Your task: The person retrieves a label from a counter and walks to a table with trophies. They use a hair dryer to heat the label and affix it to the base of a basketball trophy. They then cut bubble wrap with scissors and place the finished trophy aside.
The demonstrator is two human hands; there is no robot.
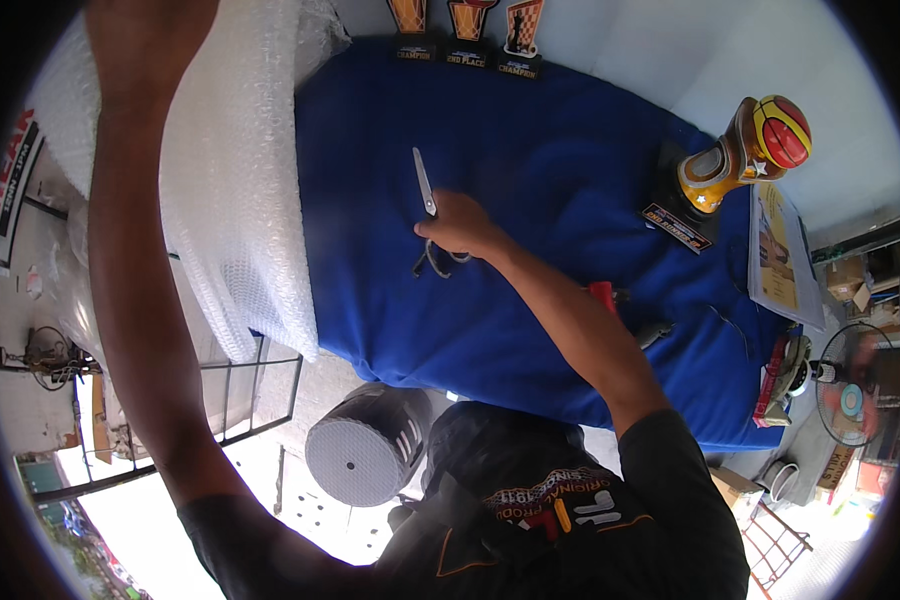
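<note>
My right hand is closed around a pair of scissors above the blue cloth. The metal blades point away from me, and the dark handles stick out below my fingers. My left arm stretches far forward over a wide sheet of bubble wrap at the left. Only the back part of my left hand shows at the upper edge of the view; its fingers are out of sight. The bubble wrap covers the left side of the table and hangs over its near edge.
Three small trophies stand at the far edge. A larger gold trophy with a basketball stands at the right, near papers in a plastic sleeve. A red-handled tool lies beside my right forearm. A grey stool stands below the table.
</note>
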